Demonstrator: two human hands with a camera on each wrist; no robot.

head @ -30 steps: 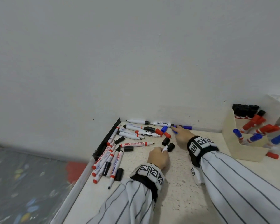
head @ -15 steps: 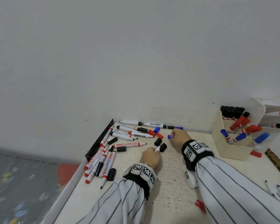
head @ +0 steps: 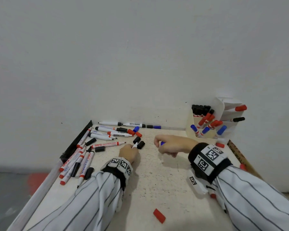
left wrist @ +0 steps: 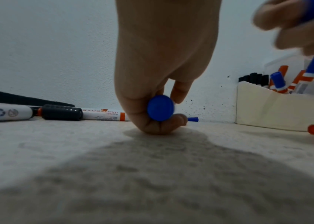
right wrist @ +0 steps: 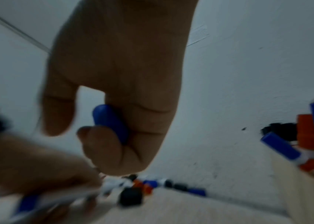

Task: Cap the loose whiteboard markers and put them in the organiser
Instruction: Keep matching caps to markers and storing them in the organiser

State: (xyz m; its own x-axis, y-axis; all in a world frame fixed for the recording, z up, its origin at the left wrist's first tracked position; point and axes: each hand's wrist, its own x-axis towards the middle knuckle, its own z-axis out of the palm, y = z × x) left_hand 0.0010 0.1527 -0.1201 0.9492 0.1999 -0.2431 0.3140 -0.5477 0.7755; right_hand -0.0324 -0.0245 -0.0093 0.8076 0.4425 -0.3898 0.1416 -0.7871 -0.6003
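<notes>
My left hand (head: 132, 148) rests on the table and grips an uncapped blue marker (left wrist: 160, 110). Its blue nib (left wrist: 192, 119) points toward the back wall. To its right and a little above the table, my right hand (head: 158, 144) pinches a blue cap (right wrist: 110, 124), apart from the marker. The cream organiser (head: 190, 129) stands at the back right against the wall, with several capped black, red and blue markers in its compartments. Several loose markers (head: 83, 157) lie in a pile at the left.
Two black caps (head: 141, 144) lie just beyond my left hand. A red cap (head: 159, 215) lies near the table's front, another red cap (head: 220, 145) by the organiser. More markers (head: 132, 124) line the back wall. A black strip (head: 75, 144) borders the left edge.
My right hand has drawn back from the back wall with the blue cap and now hovers to the right of my left hand. The left hand has kept its place.
</notes>
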